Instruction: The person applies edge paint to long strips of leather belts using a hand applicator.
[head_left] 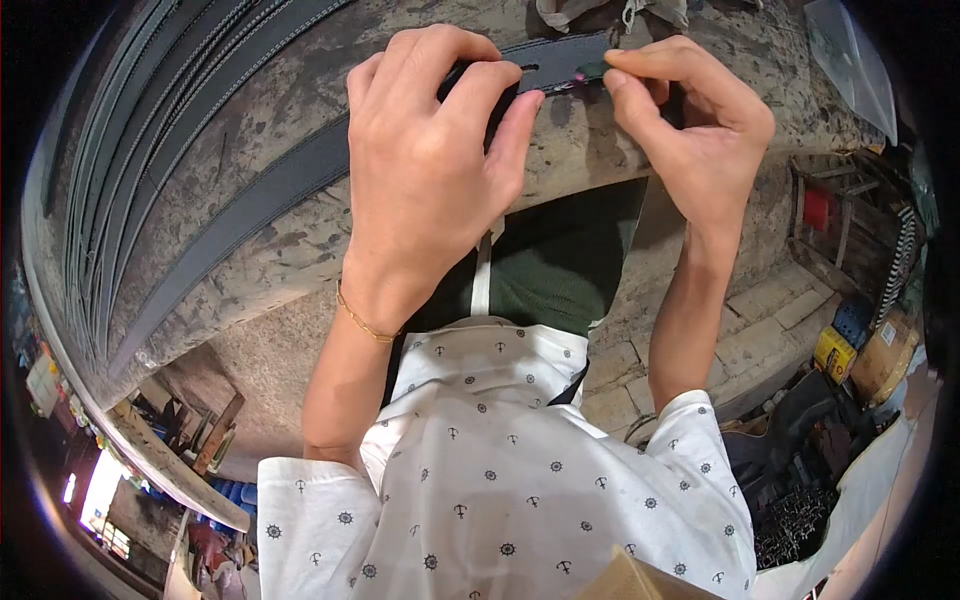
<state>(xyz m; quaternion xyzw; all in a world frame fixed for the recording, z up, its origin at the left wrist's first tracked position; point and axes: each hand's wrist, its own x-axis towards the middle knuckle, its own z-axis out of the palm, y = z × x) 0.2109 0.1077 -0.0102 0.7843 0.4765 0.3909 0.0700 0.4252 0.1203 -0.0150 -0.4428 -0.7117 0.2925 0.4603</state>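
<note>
A long dark grey belt strap (255,215) with stitched edges curves across the worktable and runs under my left hand (430,150). Its fingers are curled on the strap close to an oblong slot, with something black showing between fingers and thumb. My right hand (695,125) pinches a small dark green piece (592,71) between thumb and forefinger, right at the strap's short end. A pink spot shows at that piece's left tip, against the strap's lower edge. I cannot tell what kind of thing the piece is.
Several stitched straps (150,130) lie bundled on the left of the stained worktable (300,245). Pale cloth (572,12) and a clear plastic sheet (855,65) are at the far side. On the right stand a metal rack (845,210), a yellow box (833,353) and a cardboard box (884,352).
</note>
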